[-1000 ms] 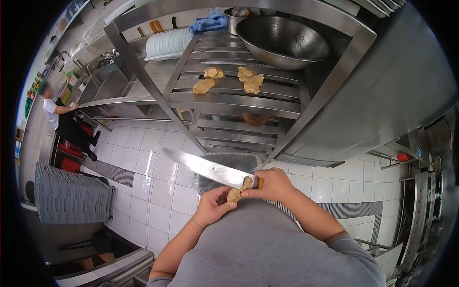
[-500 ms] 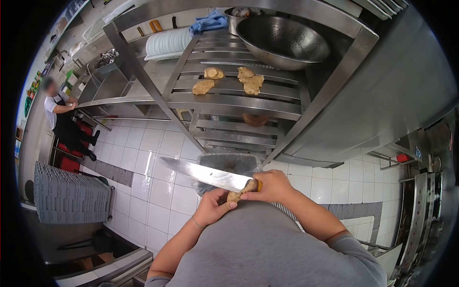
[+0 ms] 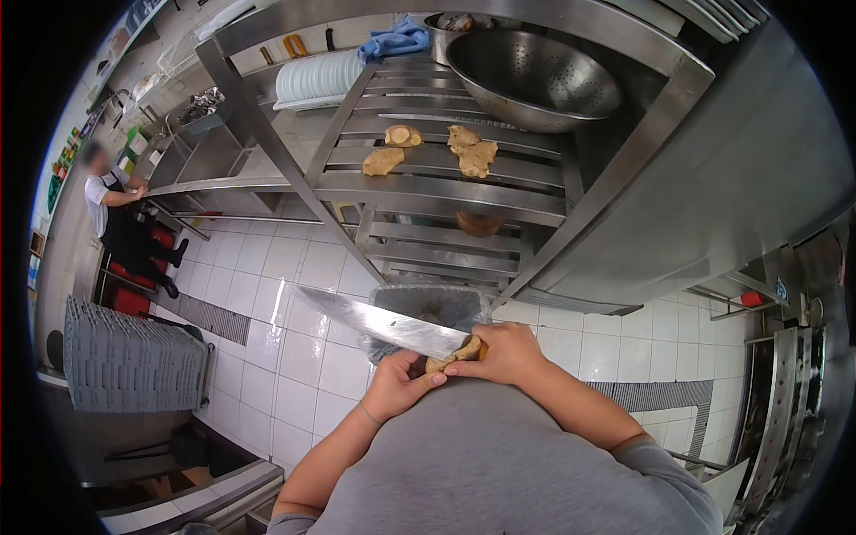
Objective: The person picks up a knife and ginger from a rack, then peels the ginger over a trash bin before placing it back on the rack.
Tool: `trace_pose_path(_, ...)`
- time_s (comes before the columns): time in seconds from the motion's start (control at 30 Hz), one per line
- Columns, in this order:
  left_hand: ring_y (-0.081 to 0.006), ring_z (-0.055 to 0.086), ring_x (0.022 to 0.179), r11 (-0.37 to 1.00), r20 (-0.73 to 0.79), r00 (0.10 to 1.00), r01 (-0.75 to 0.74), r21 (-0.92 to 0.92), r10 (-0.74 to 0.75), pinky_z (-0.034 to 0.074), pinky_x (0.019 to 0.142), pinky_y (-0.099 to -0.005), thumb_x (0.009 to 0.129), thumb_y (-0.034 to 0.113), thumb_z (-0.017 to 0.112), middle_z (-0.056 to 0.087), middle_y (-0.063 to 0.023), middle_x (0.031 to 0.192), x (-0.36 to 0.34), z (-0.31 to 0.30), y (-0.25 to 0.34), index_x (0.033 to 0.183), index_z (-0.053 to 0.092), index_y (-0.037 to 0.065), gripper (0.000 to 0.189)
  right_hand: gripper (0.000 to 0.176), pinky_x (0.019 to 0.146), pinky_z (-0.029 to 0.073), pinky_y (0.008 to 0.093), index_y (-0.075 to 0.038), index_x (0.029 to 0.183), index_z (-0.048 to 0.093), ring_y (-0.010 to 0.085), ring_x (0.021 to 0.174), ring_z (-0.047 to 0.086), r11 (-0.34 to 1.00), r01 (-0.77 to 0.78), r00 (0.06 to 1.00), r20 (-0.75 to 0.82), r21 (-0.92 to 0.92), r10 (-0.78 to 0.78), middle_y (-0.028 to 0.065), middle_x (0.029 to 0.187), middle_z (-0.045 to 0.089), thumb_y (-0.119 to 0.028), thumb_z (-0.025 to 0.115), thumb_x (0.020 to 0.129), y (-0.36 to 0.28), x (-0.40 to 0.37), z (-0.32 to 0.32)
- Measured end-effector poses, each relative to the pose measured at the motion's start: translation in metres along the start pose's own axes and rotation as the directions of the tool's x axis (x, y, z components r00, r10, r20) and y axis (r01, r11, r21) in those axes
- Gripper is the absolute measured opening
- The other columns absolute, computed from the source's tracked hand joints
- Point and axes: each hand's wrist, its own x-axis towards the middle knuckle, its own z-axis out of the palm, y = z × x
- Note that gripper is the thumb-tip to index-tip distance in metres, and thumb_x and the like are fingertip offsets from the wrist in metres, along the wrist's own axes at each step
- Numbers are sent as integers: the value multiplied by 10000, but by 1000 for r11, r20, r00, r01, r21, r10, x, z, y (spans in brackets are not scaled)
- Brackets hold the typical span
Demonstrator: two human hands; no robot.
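Observation:
My right hand is closed around the handle of a large knife, whose broad blade points to the left. Between both hands is a knobby piece of ginger, and my left hand grips its left end. The right thumb presses on the ginger near the heel of the blade. Below the blade stands a lined bin. Ahead, several ginger pieces lie on a slatted metal shelf.
A perforated metal bowl, a blue cloth and a stack of white plates are at the top. Grey stacked crates stand at the left. A person in a dark apron stands by the sink counter.
The knife blade has shifted slightly left and its tip sits a little higher. Both hands keep their hold on the knife and ginger. The shelf appears slightly further right.

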Motion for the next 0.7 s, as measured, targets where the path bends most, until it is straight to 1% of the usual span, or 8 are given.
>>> trace_pose_path(0.07, -102, 670, 1010, 986, 37, 996, 78, 145, -84, 554, 880, -280, 927, 92, 806, 744, -52, 1119, 2, -4, 2, 1255, 674, -48, 380, 654, 666, 562, 447, -64, 778, 695, 352, 700, 714, 1000, -6, 1000, -3, 12, 6, 131, 723, 710, -701, 822, 701, 1, 0, 4)
trace_pose_path(0.1, -102, 670, 1010, 986, 36, 996, 79, 144, -85, 554, 880, -280, 927, 92, 806, 744, -52, 1119, 3, -1, 3, 1255, 674, -48, 380, 655, 658, 560, 445, -59, 781, 695, 350, 697, 712, 999, 25, 1000, -16, 36, -24, 132, 720, 707, -697, 823, 704, 2, 0, 11)
trace_pose_path(0.17, -117, 675, 1018, 995, -77, 994, -86, -46, 83, 559, 882, -293, 896, 86, 836, 749, -55, 1114, 5, 9, 9, 1239, 682, -43, 397, 656, 650, 557, 444, -54, 785, 694, 349, 694, 711, 997, 55, 998, -30, 60, -54, 132, 716, 703, -693, 824, 707, 0, 1, 10)
trace_pose_path(0.23, -124, 677, 1025, 997, -71, 995, -72, -38, 69, 561, 885, -297, 885, 83, 846, 749, -59, 1119, 7, 7, 10, 1240, 682, -40, 410, 687, 700, 577, 455, -66, 870, 721, 352, 794, 740, 1000, 25, 1000, 19, 14, -25, 133, 841, 751, -747, 739, 781, -2, -1, 5)
trace_pose_path(0.37, -133, 679, 1042, 1000, -58, 998, -15, -20, 13, 563, 890, -302, 874, 86, 858, 742, -72, 1135, 8, -1, -6, 1237, 679, -38, 424, 636, 677, 568, 446, -63, 858, 709, 355, 762, 730, 997, 64, 997, -54, 29, -63, 133, 797, 735, -693, 768, 797, 3, -1, 10)
trace_pose_path(0.5, -131, 677, 1043, 999, -74, 997, -37, -24, 35, 560, 891, -296, 878, 87, 855, 738, -78, 1137, 8, -6, -16, 1242, 672, -39, 426, 596, 644, 552, 443, -57, 832, 690, 364, 710, 709, 985, 23, 992, -124, 173, -2, 144, 742, 707, -639, 815, 790, 10, 2, 12)
trace_pose_path(0.57, -129, 680, 1034, 949, -114, 984, -164, -271, 137, 553, 894, -287, 879, 100, 857, 739, -72, 1126, 11, 2, -14, 1241, 666, -42, 433, 591, 635, 547, 445, -55, 821, 686, 365, 694, 702, 977, -21, 991, -126, 214, 49, 147, 729, 700, -629, 825, 786, 11, 3, 11)
trace_pose_path(0.7, -133, 684, 1034, 947, -100, 982, -184, -262, 163, 550, 903, -284, 878, 100, 859, 736, -67, 1130, 14, 1, -11, 1256, 653, -45, 455, 597, 626, 543, 445, -58, 785, 675, 356, 683, 698, 990, -4, 991, -132, 141, 23, 143, 723, 700, -636, 823, 782, 9, 3, 8)
